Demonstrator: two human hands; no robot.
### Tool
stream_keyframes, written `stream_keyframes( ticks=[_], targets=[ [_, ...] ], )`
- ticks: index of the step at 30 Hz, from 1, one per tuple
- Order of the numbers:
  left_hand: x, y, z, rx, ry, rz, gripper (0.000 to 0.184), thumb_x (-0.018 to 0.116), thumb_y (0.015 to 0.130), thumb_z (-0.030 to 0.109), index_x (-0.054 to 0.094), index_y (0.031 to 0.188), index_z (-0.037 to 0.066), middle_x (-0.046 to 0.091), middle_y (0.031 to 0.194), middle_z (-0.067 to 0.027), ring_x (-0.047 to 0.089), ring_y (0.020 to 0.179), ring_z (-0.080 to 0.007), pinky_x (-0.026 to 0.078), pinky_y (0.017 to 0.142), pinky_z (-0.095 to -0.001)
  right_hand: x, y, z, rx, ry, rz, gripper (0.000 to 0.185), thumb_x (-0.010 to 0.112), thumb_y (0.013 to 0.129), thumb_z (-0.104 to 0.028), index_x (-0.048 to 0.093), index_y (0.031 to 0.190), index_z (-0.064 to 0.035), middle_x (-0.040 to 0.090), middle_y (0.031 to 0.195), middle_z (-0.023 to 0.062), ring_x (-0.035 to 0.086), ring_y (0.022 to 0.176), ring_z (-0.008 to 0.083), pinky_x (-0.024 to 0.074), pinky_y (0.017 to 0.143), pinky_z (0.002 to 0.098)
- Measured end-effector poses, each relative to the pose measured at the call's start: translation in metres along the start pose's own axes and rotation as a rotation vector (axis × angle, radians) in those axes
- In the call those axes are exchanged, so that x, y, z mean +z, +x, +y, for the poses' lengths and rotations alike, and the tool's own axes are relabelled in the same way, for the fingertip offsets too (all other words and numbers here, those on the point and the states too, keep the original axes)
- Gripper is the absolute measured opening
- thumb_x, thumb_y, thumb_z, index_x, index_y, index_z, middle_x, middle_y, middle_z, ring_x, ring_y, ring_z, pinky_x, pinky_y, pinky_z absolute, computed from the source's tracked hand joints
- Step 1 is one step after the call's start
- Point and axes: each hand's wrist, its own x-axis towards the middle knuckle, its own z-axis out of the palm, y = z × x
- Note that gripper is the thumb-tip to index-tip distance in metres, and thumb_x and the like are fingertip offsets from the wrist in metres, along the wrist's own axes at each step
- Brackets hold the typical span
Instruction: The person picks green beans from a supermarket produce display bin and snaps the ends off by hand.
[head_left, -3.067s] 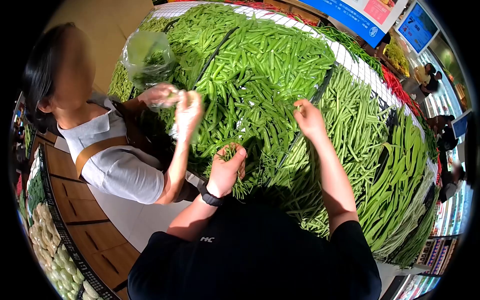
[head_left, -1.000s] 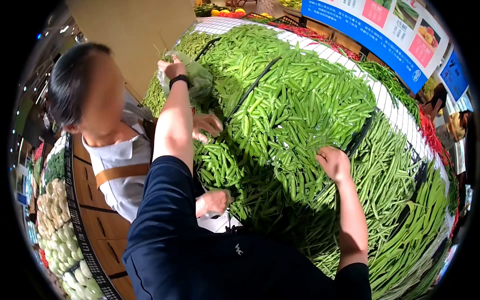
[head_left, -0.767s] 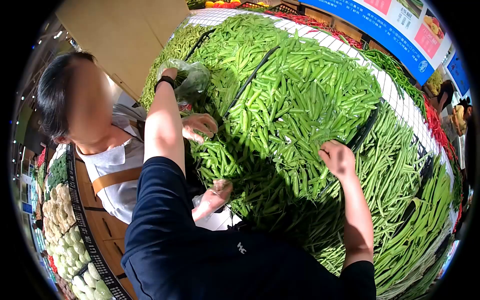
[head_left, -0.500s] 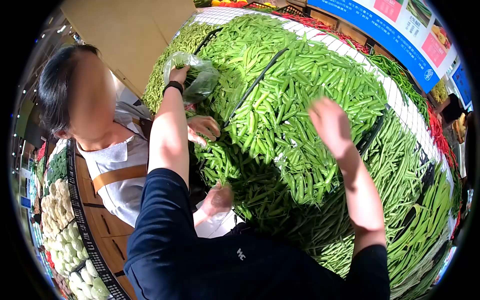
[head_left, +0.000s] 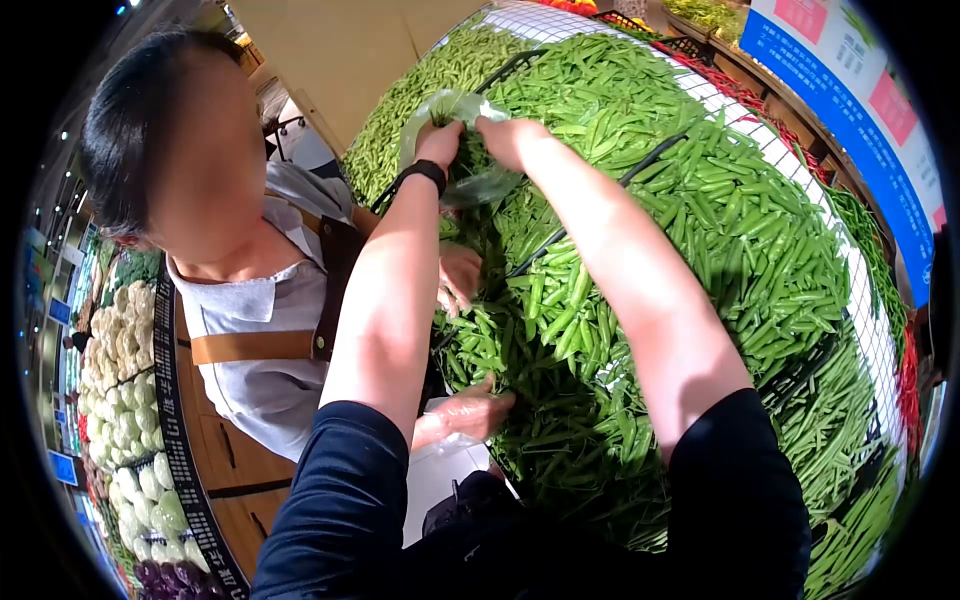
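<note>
A clear plastic bag (head_left: 488, 190) hangs over the pea pods (head_left: 610, 90), greens showing through it. My left hand (head_left: 438, 143), with a black band at the wrist, is closed at the left side of the bag's mouth. Opposite it, my right hand (head_left: 510, 143) is closed on the bag's right rim. Its fingertips are partly hidden by the hand itself. Below my left forearm, a co-worker's hand (head_left: 460, 276) reaches to the pods, and that person's other hand (head_left: 468, 412), in thin clear plastic, touches pods nearer to me.
A co-worker in a grey shirt (head_left: 262, 300) and brown apron stands close on my left. Black dividers (head_left: 655, 155) part the heaps of pods. Green beans (head_left: 835, 410) lie at the right, red chillies (head_left: 735, 90) along the far edge. Cauliflowers (head_left: 122, 325) fill a stand at far left.
My right hand has moved left from above the pea pods to the bag's rim. The view has turned, and the co-worker's nearer hand now reaches further into the pods.
</note>
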Motion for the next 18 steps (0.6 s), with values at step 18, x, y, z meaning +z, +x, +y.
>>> stream_keyframes(
  ticks=[18],
  targets=[
    [-0.005,0.0,0.108,0.406,1.345,-0.159,0.03,0.066,0.082,0.023,0.069,0.105,0.005,0.064,0.117,-0.0157,0.061,0.11,-0.029,0.049,0.095,-0.0404,-0.033,-0.07,0.05,-0.249,-0.127,0.356,0.017,0.054,0.084,-0.007,0.064,0.098,-0.0051,0.065,0.091,0.0162,0.065,0.084,0.0334,0.0525,0.079,0.0417]
  ],
)
